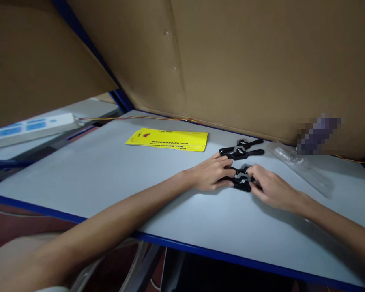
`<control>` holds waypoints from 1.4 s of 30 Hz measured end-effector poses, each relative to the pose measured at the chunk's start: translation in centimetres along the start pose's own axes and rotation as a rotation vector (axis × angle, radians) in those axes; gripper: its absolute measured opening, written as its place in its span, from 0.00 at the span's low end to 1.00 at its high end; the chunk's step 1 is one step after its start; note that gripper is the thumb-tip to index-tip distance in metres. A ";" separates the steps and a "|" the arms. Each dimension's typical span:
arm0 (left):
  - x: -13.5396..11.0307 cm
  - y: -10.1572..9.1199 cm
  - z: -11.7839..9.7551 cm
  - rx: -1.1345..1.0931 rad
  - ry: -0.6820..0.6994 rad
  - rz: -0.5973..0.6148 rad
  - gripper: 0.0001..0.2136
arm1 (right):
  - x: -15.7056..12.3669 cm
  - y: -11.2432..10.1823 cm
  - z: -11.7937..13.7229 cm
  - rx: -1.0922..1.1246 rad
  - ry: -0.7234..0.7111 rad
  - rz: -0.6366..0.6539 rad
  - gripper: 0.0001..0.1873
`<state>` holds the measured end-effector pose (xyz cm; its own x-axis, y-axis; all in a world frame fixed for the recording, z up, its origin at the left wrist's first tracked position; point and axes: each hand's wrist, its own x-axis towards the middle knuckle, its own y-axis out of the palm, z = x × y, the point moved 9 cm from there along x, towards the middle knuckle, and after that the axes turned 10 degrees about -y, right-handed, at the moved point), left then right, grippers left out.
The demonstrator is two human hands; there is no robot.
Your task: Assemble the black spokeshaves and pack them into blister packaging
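Observation:
Between my hands is a black spokeshave (242, 184) with a grey metal blade plate, low on the table. My left hand (214, 172) has its fingers bent over the left handle end. At the other end, my right hand (269, 186) is closed round the right handle, thumb and fingers together. Close behind this tool is another spokeshave (245, 167), partly covered by my fingers. Farther back, two more lie side by side, a nearer spokeshave (241, 153) and a rear spokeshave (246, 143). My fingers hide most of the front handles.
Yellow printed cards (167, 140) lie stacked left of the tools. On the right rests a clear plastic package (304, 168), near a pixelated patch. A twisted wire (134, 118) runs along the cardboard wall (231, 61). A power strip (33, 127) stands at the far left.

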<state>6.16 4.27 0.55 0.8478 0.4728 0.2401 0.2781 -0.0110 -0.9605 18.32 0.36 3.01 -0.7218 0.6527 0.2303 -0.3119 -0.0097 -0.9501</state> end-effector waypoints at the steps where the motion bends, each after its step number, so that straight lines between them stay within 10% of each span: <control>1: 0.0 0.0 -0.3 0.003 0.018 0.002 0.16 | -0.5 -0.3 -0.5 0.080 0.037 -0.117 0.07; 6: -0.3 -0.1 -1.2 -0.075 0.036 0.039 0.13 | -2.2 -0.4 -0.4 0.143 -0.007 -0.417 0.10; 12: -0.5 -0.2 -1.1 -0.117 0.014 0.064 0.13 | -2.4 -0.9 0.2 0.102 -0.050 -0.403 0.26; 30: -0.3 -0.3 -1.2 -0.088 -0.017 0.062 0.13 | -2.2 -0.6 1.4 -0.056 -0.102 -0.409 0.17; 35: -0.2 -0.4 -1.3 -0.080 -0.005 0.074 0.13 | -3.0 -2.2 0.2 0.035 -0.032 -0.630 0.19; 42: -0.3 0.0 -1.1 -0.057 -0.027 0.103 0.13 | -2.4 -0.9 2.3 0.033 -0.233 -0.475 0.16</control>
<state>6.44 3.14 0.60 0.8611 0.4901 0.1355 0.2157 -0.1109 -0.9701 18.93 -2.95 3.81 -0.6134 0.4049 0.6781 -0.6544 0.2201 -0.7234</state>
